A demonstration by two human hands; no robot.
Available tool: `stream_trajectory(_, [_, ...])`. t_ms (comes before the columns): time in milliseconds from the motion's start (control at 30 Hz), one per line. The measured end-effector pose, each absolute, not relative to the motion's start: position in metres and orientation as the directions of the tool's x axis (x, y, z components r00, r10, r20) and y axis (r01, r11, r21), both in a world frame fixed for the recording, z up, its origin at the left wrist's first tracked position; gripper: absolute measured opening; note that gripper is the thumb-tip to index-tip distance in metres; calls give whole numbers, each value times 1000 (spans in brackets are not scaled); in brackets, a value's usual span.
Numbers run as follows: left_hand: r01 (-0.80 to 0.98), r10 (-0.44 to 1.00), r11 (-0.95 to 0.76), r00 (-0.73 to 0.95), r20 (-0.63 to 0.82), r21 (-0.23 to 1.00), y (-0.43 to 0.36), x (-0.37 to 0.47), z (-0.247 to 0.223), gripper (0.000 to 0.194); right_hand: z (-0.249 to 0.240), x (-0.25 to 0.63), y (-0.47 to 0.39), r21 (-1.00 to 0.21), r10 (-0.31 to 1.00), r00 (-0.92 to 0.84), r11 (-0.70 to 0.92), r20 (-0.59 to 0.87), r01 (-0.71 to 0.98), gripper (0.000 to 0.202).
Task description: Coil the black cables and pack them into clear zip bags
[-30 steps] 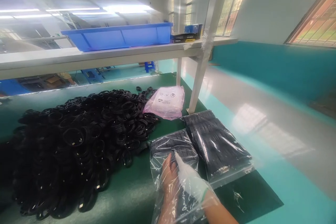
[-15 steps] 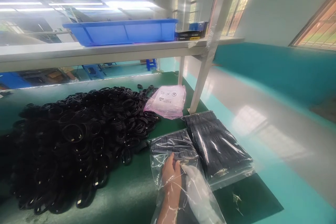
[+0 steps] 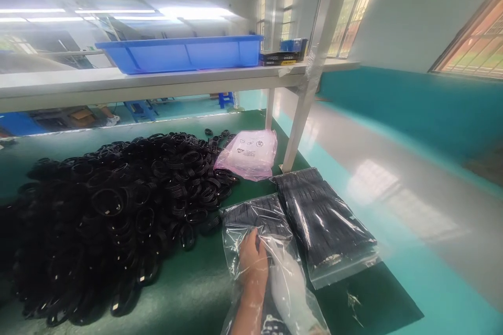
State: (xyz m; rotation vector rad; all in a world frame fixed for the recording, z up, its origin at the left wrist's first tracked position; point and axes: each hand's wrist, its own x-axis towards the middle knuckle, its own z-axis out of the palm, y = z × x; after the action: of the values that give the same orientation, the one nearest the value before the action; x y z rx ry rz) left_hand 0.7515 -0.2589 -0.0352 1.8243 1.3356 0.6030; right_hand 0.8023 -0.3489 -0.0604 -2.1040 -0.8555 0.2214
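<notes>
A clear plastic bag [image 3: 231, 245] lies on the green table, with a tight row of black coiled cables [image 3: 255, 214] in its far end. My left hand [image 3: 253, 259], bare, is inside the bag, its fingers curled against black cables behind the row. Close on its right, my right hand [image 3: 288, 277] wears a white glove and is also under the plastic; its fingertips are hidden by glare and folds. More black cables show below between the forearms. A second clear bag [image 3: 326, 220], packed with the same dark cables, lies to the right.
A large heap of black coiled cables [image 3: 118, 209] covers the table's left side. Behind the bags lies a pink printed plastic bag [image 3: 251, 154]. A shelf [image 3: 157, 84] on a white post [image 3: 298, 125] carries a blue bin [image 3: 188, 55] and small boxes [image 3: 281, 57].
The view has shifted slightly. Both hands stay inside the bag in nearly the same place, and more black cables show between the forearms near the bottom edge.
</notes>
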Motion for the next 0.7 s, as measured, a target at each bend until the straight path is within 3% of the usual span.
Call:
stream_trajectory(300, [614, 908, -116, 384, -167, 781, -251, 749, -34, 38, -61, 803, -341, -633, 743, 665, -480, 75, 608, 29])
stream_trajectory(700, [637, 868, -157, 454, -202, 755, -241, 754, -34, 37, -47, 801, -348, -533, 735, 654, -487, 177, 692, 31])
